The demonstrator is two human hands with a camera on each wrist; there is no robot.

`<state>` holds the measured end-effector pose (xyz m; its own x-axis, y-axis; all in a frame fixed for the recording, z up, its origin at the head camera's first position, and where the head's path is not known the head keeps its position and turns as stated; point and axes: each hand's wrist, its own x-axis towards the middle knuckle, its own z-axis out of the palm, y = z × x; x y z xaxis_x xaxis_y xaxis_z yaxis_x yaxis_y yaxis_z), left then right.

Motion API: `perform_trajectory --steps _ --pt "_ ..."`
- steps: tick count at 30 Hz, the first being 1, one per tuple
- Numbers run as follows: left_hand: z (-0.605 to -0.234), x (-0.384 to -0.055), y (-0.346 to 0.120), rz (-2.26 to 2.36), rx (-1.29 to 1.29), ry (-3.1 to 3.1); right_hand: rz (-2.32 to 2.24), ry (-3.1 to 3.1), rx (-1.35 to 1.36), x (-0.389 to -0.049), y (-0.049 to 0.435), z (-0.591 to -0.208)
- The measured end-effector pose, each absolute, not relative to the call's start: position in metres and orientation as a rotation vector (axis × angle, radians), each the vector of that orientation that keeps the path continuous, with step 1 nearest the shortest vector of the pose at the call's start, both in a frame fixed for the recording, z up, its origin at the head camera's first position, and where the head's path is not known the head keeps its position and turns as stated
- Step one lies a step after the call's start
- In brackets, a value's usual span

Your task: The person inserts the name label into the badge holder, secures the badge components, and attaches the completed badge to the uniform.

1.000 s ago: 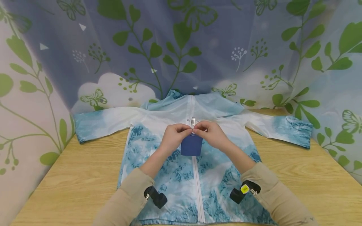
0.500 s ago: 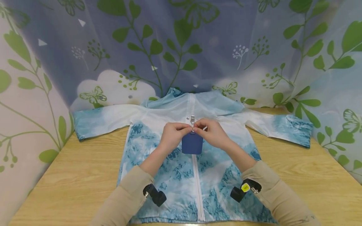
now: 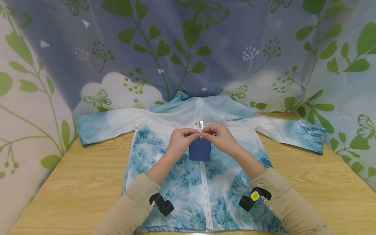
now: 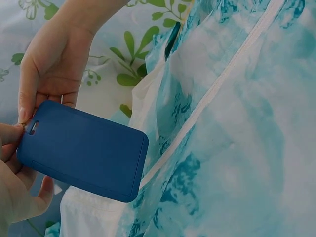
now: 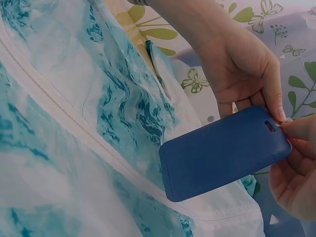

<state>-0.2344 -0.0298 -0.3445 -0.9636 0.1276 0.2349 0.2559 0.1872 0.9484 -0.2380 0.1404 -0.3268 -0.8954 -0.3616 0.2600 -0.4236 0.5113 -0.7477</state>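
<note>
A dark blue badge holder (image 3: 200, 150) hangs by its slotted top end over the jacket's front. In the head view, a metal clip (image 3: 201, 125) stands just above it, between the hands. My left hand (image 3: 181, 141) pinches the small fastening at the slot with thumb and forefinger. From the other side my right hand (image 3: 219, 138) pinches the same spot, fingertips meeting. Both wrist views show the holder (image 4: 84, 150) tilted, its slot at the fingertips; the fastening itself is mostly covered. Under the hands lies a blue-and-white zip jacket (image 3: 185, 209), spread with sleeves out.
The jacket rests on a light wooden table (image 3: 88, 176). A curtain (image 3: 223, 52) printed with leaves and butterflies rises behind it and along both sides. Dark wrist cameras (image 3: 164, 205) are strapped over the beige sleeves (image 3: 129, 204).
The metal clip has tipped slightly back and then up again above the fingertips. Both hands keep their pinch at nearly the same place. The jacket lies as before.
</note>
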Motion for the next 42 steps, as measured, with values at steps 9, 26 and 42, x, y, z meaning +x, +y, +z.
perform_trajectory --steps 9,26,42 --pt "-0.348 -0.233 -0.028 -1.895 -0.367 -2.330 1.552 -2.659 0.636 -0.237 0.139 -0.329" --pt "-0.348 -0.232 -0.021 -1.664 -0.304 -2.277 1.664 -2.573 0.495 -0.238 0.133 -0.331" --pt "-0.352 -0.233 -0.023 -1.509 -0.337 -2.286 1.525 -2.597 0.607 -0.235 0.129 -0.323"
